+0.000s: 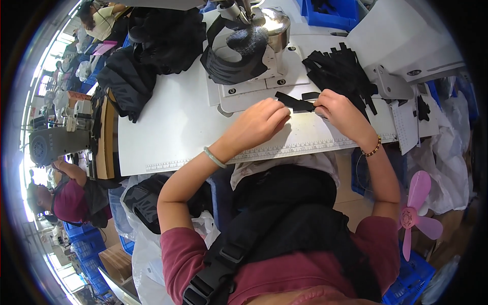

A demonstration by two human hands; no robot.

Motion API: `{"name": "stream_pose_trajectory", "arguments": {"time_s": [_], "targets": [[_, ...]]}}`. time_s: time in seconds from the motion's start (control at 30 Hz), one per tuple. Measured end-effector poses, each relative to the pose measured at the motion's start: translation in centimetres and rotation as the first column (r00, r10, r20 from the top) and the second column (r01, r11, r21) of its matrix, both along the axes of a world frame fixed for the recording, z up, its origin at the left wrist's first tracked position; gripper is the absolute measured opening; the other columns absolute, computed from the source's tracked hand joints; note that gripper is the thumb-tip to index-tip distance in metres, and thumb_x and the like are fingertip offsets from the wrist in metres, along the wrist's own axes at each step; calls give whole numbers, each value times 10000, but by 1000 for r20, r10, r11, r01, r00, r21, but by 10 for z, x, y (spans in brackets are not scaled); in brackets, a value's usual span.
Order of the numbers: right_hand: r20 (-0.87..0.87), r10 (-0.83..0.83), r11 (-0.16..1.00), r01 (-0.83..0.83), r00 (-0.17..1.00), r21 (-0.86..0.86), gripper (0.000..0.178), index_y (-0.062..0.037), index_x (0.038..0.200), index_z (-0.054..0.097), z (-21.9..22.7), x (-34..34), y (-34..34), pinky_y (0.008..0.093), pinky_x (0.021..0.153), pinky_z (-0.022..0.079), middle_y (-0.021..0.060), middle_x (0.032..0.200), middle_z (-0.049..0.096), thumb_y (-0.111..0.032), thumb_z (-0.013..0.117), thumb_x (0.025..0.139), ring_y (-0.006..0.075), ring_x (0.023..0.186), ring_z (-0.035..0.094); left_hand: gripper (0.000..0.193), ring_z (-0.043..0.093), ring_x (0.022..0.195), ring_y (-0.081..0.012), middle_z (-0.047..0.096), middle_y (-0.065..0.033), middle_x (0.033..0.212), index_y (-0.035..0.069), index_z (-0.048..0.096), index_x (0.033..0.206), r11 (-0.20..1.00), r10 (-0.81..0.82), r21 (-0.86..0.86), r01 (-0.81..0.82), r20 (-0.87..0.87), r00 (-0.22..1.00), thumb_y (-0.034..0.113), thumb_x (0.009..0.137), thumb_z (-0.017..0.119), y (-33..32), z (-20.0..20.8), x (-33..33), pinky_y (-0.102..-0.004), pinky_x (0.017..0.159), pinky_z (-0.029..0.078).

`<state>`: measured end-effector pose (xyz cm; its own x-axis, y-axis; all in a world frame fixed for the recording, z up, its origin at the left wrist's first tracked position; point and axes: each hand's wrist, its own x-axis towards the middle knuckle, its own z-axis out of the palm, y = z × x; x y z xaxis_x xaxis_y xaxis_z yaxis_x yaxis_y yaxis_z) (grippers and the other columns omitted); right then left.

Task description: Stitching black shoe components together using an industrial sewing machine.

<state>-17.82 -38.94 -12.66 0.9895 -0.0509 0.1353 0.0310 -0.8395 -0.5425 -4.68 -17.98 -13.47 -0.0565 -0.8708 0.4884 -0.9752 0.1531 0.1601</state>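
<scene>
Both my hands are above the white table (178,137), in front of the sewing machine's base. My right hand (345,113) pinches a short black fabric strip (297,104) between thumb and fingers. On its other side, my left hand (260,121) has curled, closed fingertips beside the strip; whatever they hold is hidden. Behind the right hand lies a loose pile of black strips (338,71). A dark grey and black curved fabric piece (236,58) hangs around the sewing machine's shiny metal post (278,31), under the needle area.
Dark fabric pieces (127,84) are heaped at the table's left. A ruler strip (284,151) runs along the front edge. The white machine body (412,43) stands at right, a blue bin (330,15) behind. A pink fan (414,216) is low right. Other people sit at far left.
</scene>
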Motion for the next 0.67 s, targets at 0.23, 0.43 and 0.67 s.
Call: {"name": "stream_pose_trajectory", "arguments": {"time_s": [0.23, 0.43, 0.67], "targets": [[-44, -26, 998, 28, 999, 53, 118, 25, 880, 587, 0, 0, 4, 377, 710, 479, 145, 886, 549, -71, 595, 813, 326, 785, 586, 210, 580, 761, -344, 538, -142, 893, 4, 530, 903, 935, 353, 169, -312, -370, 859, 148, 801, 645, -37, -19, -17, -432, 649, 471], [54, -6, 994, 0, 999, 110, 157, 23, 929, 563, 11, 2, 13, 348, 670, 458, 113, 889, 531, -52, 619, 803, 266, 737, 561, 171, 592, 648, -251, 576, -111, 809, 3, 549, 917, 952, 304, 204, -228, -546, 780, 92, 814, 654, -23, -16, -1, -322, 592, 490], [-339, 159, 933, -29, 927, 360, 290, -20, 1077, 543, 40, 23, 7, 324, 707, 473, 124, 1071, 543, -105, 640, 817, 172, 852, 618, 166, 615, 774, -168, 591, -87, 901, 42, 539, 994, 977, 211, 76, -198, -463, 861, 84, 855, 619, 1, 22, 4, -257, 649, 504]]}}
